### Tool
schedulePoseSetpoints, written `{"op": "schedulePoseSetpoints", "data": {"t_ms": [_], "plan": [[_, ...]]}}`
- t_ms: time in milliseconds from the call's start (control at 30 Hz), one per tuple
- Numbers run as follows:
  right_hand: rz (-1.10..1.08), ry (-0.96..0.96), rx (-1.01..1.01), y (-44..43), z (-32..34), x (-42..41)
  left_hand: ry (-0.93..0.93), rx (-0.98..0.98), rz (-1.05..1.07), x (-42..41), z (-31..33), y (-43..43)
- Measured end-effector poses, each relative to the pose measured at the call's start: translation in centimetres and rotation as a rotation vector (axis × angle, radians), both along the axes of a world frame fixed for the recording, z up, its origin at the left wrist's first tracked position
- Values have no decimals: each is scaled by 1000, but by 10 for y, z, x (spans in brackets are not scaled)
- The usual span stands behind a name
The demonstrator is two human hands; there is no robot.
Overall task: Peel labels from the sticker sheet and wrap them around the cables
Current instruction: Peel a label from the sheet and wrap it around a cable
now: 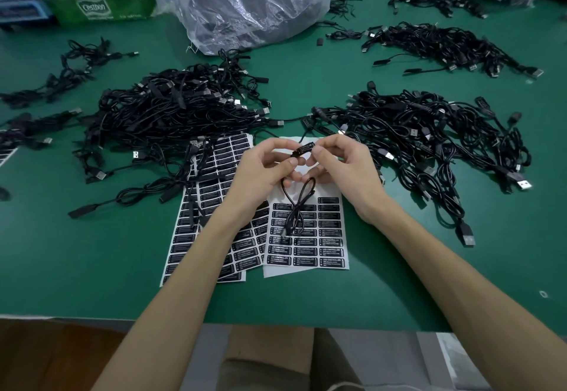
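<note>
My left hand (264, 170) and my right hand (343, 166) meet above the table's middle, both pinching one thin black cable (296, 203). At the top of that cable sits a small black block (303, 149) with a black label on it, held between my fingertips. The cable's loop and plug hang down over a white sticker sheet (306, 234) with rows of black labels, its upper part bare. A second sticker sheet (211, 194) lies to the left, partly under my left forearm.
Large heaps of black USB cables lie left (171, 108) and right (429, 133) of my hands, with smaller piles (445, 44) farther back. A clear plastic bag (251, 1) and a green carton (101, 4) stand at the back. The green table's (92, 268) front edge is near me.
</note>
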State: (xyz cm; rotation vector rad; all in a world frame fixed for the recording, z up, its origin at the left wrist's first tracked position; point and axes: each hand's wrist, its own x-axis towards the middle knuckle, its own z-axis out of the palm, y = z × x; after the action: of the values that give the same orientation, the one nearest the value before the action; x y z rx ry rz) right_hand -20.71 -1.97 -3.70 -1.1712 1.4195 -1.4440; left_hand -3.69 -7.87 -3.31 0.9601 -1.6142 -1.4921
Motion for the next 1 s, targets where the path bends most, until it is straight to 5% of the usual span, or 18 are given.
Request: {"op": "schedulePoseSetpoints", "data": {"t_ms": [267,1000], "plan": [[-45,-12,-19,0,-1,1,-3,-52,17,0,-1,2],[-166,173,35,-2,0,1,-416,-553,144,-8,-10,9]]}}
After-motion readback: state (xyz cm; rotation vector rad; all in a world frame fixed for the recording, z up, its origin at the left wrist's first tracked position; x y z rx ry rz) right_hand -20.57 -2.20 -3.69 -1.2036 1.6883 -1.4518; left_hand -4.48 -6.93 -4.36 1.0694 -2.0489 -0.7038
